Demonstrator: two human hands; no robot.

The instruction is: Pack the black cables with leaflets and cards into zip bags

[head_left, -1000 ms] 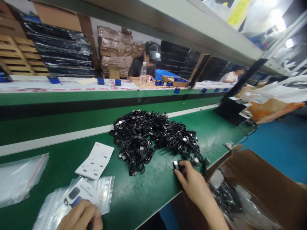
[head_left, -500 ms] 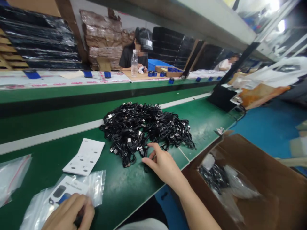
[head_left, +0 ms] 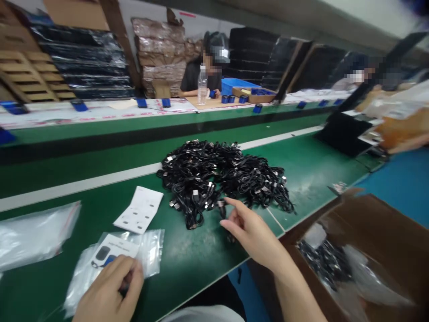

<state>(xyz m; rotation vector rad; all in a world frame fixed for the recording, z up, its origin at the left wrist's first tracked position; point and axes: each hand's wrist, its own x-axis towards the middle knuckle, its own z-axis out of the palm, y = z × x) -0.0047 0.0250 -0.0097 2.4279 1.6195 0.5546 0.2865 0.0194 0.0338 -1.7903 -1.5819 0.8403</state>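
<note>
A heap of bundled black USB cables (head_left: 197, 170) lies on the green table in front of me. At its near edge, my right hand (head_left: 250, 228) has thumb and fingers around one black cable (head_left: 221, 206), whose lower end hangs below the hand. My left hand (head_left: 112, 288) is curled over clear zip bags (head_left: 152, 252) at the lower left. Something dark shows between its fingers, mostly hidden. Under or inside the top bag is a printed leaflet (head_left: 125, 243) with device pictures. A folded white instruction sheet (head_left: 139, 210) rests just beyond the bags.
More clear bags (head_left: 36, 237) lie at left. An open cardboard box (head_left: 378, 228) with bagged cables stands at the right below the table edge. Across the table sits a co-worker (head_left: 204, 67) behind a plastic bottle (head_left: 202, 87), near a blue bin (head_left: 239, 84) and small blue devices.
The whole view has shifted, so things appear further right. My right hand has drawn the cable slightly away from the heap. My left hand stays over the bags.
</note>
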